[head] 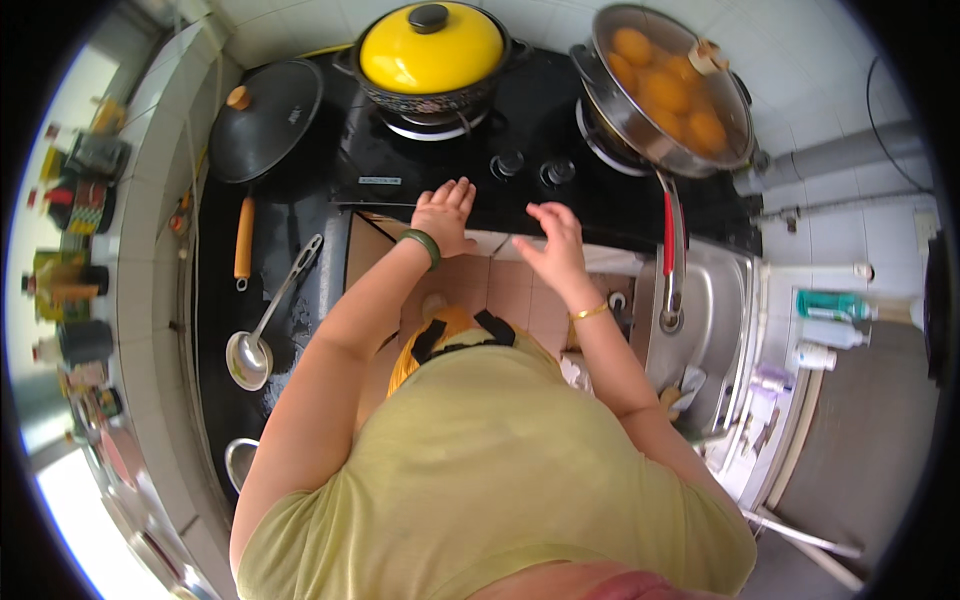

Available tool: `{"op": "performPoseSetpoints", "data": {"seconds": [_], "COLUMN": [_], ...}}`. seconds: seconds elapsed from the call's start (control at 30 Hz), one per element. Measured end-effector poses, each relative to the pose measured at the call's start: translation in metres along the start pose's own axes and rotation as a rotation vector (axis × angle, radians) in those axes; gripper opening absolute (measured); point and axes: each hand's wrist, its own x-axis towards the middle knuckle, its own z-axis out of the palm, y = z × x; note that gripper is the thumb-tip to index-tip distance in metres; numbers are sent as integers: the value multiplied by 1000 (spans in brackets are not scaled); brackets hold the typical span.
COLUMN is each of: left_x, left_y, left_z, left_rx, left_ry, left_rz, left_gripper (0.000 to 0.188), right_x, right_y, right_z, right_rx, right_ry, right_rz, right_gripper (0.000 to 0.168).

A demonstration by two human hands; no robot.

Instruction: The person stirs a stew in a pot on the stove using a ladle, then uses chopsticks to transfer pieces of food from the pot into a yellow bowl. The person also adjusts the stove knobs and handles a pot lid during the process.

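My left hand [444, 219], with a green bangle at its wrist, is empty at the front edge of the black gas cooktop [450, 161]; whether it touches cannot be told. To its right is my right hand [556, 244], fingers spread and holding nothing, just in front of the two control knobs [556, 172]. On the left burner stands a dark patterned pot [442, 101] under a yellow lid [427, 56]. A steel pan [645, 120] sits on the right burner. Several round orange items [664, 94] show through its glass lid, and its red-and-steel handle [670, 240] points towards me.
A dark lid [266, 120] with a wooden knob lies at left, near a wooden handle [244, 240]. Closer in, a metal ladle [281, 296] rests in a small bowl [241, 379]. The steel sink [705, 300] is at right, under the pan handle's end. Bottles [82, 281] line the left ledge.
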Motion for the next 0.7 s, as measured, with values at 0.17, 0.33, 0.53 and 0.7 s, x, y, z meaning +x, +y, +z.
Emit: {"op": "performPoseSetpoints", "data": {"seconds": [0.17,0.33,0.53,0.7], "left_x": [-1,2,1,1], "left_y": [-9,-9,-10,-8], "left_z": [10,11,8,9], "left_rx": [60,89,120,146], "left_ry": [49,76,47,36], "left_rz": [80,110,110,115], "left_gripper": [104,104,105,104], "right_x": [29,65,92,91], "right_y": [57,96,94,102], "right_z": [11,39,40,39], "right_rx": [50,-113,-150,-205], "right_ry": [231,370,345,356], "right_rz": [402,529,421,332], "right_gripper": [80,82,62,56]}}
